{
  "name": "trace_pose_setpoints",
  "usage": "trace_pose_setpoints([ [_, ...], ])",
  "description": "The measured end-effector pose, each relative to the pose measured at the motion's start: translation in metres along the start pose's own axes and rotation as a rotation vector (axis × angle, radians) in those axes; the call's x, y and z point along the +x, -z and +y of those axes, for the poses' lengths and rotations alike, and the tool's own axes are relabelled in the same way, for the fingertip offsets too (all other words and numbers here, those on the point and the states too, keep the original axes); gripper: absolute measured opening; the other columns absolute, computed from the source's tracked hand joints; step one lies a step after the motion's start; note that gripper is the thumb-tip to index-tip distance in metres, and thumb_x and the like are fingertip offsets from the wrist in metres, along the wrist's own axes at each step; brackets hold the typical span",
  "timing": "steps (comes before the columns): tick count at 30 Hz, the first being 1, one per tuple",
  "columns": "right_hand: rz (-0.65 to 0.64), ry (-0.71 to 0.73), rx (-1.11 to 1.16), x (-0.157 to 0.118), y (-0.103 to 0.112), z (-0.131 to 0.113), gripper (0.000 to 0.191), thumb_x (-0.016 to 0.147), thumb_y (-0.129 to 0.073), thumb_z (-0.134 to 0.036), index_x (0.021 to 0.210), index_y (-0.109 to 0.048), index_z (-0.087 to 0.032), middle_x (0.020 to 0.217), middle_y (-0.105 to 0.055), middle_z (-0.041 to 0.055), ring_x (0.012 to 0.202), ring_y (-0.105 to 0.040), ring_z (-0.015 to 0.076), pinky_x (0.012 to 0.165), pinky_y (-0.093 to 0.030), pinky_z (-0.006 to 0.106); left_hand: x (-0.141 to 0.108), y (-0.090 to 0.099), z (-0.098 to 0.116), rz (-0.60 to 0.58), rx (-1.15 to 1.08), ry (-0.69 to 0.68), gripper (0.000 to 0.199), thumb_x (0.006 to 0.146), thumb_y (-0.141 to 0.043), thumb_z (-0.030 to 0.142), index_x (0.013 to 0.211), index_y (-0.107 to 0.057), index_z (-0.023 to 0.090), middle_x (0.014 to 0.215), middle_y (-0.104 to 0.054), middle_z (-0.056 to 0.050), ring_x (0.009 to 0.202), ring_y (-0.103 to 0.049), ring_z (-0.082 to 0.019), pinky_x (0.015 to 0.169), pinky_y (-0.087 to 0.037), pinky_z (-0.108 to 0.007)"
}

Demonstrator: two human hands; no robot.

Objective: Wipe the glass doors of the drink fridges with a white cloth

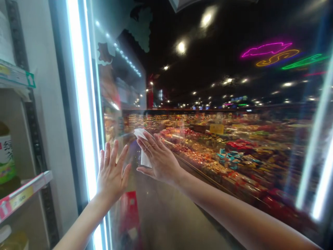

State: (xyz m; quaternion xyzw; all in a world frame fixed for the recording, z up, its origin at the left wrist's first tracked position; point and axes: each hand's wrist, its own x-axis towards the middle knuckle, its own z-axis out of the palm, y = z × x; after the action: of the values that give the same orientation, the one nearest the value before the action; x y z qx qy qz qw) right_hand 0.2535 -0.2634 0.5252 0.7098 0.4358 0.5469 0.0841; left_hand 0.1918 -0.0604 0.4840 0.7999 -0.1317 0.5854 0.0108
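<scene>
The glass pane (166,211) fills the view, with a bright light strip (83,104) along its left edge. The right hand (162,161) lies open over a white cloth (145,158), fingers extended, seemingly pressing rather than gripping it. The left hand (113,172), spread and holding nothing, is nearer that edge; whether it touches the pane I cannot tell. The cloth shows leftward from under the right hand, its visible part running roughly up and down, between both hands.
</scene>
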Motion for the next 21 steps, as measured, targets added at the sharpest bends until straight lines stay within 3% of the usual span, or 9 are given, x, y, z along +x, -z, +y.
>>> trace_pose_setpoints([
  [5,-0.012,0.032,0.05,-0.01,0.003,-0.006,0.11,0.095,-0.057,-0.067,0.165,-0.003,-0.002,0.173,-0.018,0.0143,0.163,-0.003,0.0273,0.134,-0.015,0.051,-0.008,0.0,0.0,0.002,-0.005,-0.002,0.078,0.098,-0.055,0.029,0.165,-0.016,0.029,0.176,-0.01,-0.008,0.163,-0.001,-0.032,0.131,-0.019,-0.061],
  [9,-0.009,-0.126,0.019,-0.028,0.012,-0.002,0.109,0.096,-0.056,-0.066,0.166,0.004,-0.005,0.173,-0.018,0.0153,0.163,-0.003,0.0298,0.134,-0.012,0.053,-0.01,0.004,0.008,0.0,-0.02,-0.022,0.078,0.099,-0.055,0.028,0.165,-0.015,0.027,0.176,-0.009,-0.009,0.163,0.0,-0.031,0.132,-0.017,-0.058],
  [13,-0.035,-0.151,0.075,-0.035,0.016,-0.007,0.115,0.096,-0.053,-0.069,0.163,0.014,-0.005,0.173,-0.016,0.0168,0.163,-0.004,0.0311,0.134,-0.015,0.055,-0.008,0.005,0.018,-0.018,-0.044,-0.026,0.079,0.099,-0.055,0.03,0.166,-0.013,0.029,0.176,-0.007,-0.007,0.163,0.003,-0.032,0.132,-0.013,-0.059],
  [21,-0.059,-0.21,0.014,-0.088,0.03,0.008,0.108,0.098,-0.05,-0.066,0.165,0.01,-0.006,0.172,-0.024,0.0164,0.162,-0.009,0.0321,0.133,-0.017,0.056,-0.007,-0.005,0.055,-0.048,-0.07,-0.019,0.08,0.098,-0.055,0.03,0.166,-0.012,0.033,0.176,-0.006,-0.005,0.163,0.003,-0.032,0.133,-0.006,-0.062],
])
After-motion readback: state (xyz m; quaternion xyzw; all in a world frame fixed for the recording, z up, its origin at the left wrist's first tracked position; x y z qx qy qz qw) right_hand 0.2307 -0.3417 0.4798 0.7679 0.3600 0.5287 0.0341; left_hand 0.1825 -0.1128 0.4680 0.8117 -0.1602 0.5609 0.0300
